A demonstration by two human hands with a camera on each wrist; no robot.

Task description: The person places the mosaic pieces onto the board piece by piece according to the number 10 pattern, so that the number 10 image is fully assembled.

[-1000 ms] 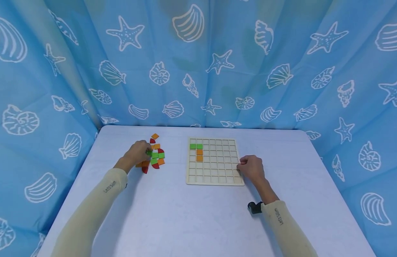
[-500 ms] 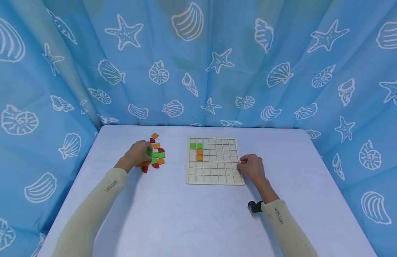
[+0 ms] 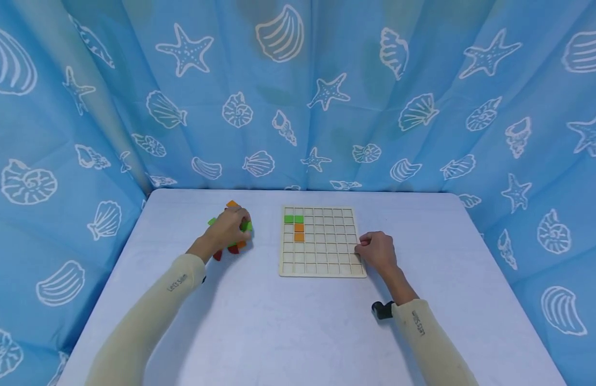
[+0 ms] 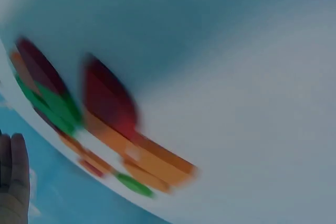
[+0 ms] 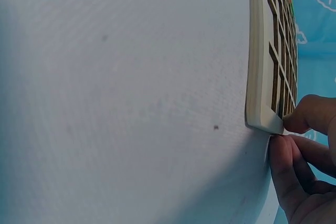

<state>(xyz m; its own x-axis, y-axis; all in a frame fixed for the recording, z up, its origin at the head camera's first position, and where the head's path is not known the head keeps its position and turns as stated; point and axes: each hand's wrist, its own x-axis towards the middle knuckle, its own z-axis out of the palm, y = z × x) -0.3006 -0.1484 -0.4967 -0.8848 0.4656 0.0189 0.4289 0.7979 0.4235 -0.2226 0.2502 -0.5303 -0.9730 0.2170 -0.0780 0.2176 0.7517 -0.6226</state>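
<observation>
My left hand [image 3: 227,228] is over a loose heap of coloured tiles, pinching a green tile [image 3: 248,226] between thumb and fingertips. Under and around it lie red quarter-round tiles [image 3: 233,249] and orange square tiles [image 3: 232,203]; the hand covers much of the heap. In the left wrist view only a few fingers [image 4: 14,174] show at the edge, and the tiles are blurred. A wooden grid board [image 3: 326,256] lies to the right. My right hand [image 3: 376,252] grips its right edge, thumb at the rim and fingers just below, seen in the right wrist view.
On the board, two green tiles [image 3: 294,219] sit side by side in the upper left, with two orange tiles [image 3: 299,232] below the right one. A white cloth covers the table [image 3: 278,332]. Behind hangs a blue shell-print curtain [image 3: 298,96].
My left hand has moved right across the heap with a green tile at its fingertips, uncovering a green tile on the left. My right hand stays at the board's edge.
</observation>
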